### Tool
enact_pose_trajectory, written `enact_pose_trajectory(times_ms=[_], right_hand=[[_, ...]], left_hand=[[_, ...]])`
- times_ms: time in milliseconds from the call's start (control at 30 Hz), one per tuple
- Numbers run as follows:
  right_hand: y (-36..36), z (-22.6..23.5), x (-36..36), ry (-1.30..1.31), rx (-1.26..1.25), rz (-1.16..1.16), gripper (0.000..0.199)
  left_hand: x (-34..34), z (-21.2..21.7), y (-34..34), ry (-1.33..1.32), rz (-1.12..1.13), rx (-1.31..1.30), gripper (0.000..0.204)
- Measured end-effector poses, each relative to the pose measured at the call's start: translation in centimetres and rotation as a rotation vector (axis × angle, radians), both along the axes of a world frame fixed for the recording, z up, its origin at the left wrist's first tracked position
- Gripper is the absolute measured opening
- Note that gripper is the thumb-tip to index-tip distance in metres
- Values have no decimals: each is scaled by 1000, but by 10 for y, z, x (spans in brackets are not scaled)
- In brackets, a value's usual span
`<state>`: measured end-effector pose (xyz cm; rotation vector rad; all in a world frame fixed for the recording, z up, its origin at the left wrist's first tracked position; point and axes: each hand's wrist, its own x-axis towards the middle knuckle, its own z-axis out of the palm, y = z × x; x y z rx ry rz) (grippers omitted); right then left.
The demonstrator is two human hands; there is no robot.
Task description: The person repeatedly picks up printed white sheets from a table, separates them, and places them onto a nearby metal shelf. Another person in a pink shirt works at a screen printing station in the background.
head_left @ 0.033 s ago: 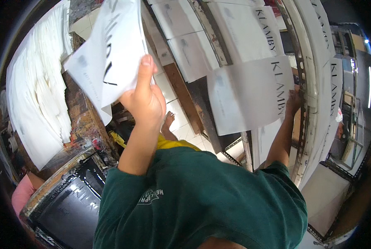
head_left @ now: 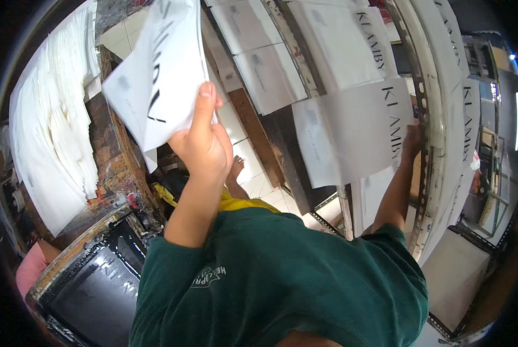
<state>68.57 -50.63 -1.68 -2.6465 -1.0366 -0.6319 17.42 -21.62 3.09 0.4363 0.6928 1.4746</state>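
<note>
My left hand [head_left: 204,144] is raised at the upper left, shut on the lower edge of a white sheet with black printed lettering [head_left: 155,75], thumb pressed on its front. My right hand [head_left: 412,141] reaches out to the right and grips the edge of a second white printed sheet [head_left: 351,133], which hangs beside a long curved white rail [head_left: 438,115]. My green-shirted chest fills the lower middle of the view.
More white printed sheets [head_left: 270,63] lie in rows on a long board at the top. A thick stack of white sheets [head_left: 50,133] rests on a paint-stained bench at the left. A black printing screen [head_left: 91,289] sits lower left. A bare foot [head_left: 236,170] stands on white tiles.
</note>
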Motion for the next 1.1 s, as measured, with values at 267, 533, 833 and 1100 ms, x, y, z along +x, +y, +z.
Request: enact_pose_trajectory(times_ms=[267, 533, 833, 1100], right_hand=[[-19, -61, 123, -209, -101, 35, 16], [-8, -58, 146, 20, -118, -74, 20], [7, -52, 133, 141, -66, -242, 24], [23, -90, -40, 221, -360, -116, 49]], left_hand=[[1, -45, -65, 13, -217, -239, 20], [9, -85, -71, 171, -254, -424, 28], [22, -100, -65, 217, -359, -440, 33], [25, -87, -71, 199, -355, -373, 31]])
